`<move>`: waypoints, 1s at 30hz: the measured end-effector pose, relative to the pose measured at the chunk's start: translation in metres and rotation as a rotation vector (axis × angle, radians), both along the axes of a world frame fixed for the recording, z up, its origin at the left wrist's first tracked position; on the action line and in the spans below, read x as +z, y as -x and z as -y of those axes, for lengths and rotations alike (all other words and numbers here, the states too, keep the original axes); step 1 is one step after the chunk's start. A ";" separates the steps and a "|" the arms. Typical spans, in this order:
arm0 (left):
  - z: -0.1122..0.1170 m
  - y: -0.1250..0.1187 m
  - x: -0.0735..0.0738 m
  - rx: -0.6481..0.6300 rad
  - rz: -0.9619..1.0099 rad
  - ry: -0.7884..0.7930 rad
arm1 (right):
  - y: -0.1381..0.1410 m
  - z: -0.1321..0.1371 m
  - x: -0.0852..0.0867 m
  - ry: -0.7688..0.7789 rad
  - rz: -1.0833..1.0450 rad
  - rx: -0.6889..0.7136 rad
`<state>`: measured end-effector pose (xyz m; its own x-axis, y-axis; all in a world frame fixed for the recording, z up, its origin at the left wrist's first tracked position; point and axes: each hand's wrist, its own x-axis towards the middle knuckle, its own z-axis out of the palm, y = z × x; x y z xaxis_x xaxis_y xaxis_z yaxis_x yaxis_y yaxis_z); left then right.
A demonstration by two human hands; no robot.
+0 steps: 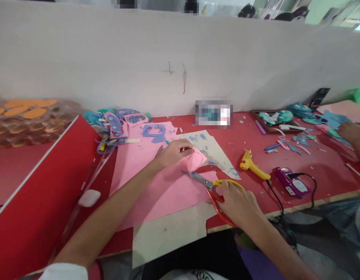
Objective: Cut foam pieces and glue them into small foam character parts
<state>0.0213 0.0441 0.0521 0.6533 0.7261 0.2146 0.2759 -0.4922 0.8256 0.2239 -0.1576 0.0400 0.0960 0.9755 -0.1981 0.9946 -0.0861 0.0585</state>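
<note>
My left hand (176, 152) is closed on a corner of a large pink foam sheet (156, 186), its fingers pinching a rounded piece being cut from it. My right hand (237, 202) grips scissors (210, 186) with one yellow and one red handle loop. The blades point left into the pink sheet just below my left hand. The pink sheet lies on a red table (250, 182), partly over beige paper (171, 233).
A yellow glue gun (251, 165) and a purple device (290, 182) with a black cable lie to the right. Blue and pink foam cut-outs (124, 120) are piled at the back left. Another person's arm (353, 136) works among teal shapes at far right. A white partition wall (180, 58) stands behind.
</note>
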 end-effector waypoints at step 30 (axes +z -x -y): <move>-0.007 0.002 -0.005 -0.030 0.045 -0.024 | -0.007 -0.003 0.000 0.047 -0.019 -0.030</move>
<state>0.0189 0.0513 0.0467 0.6639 0.7007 0.2612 0.2234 -0.5192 0.8249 0.2308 -0.1548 0.0398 0.1211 0.9618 -0.2455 0.9925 -0.1136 0.0447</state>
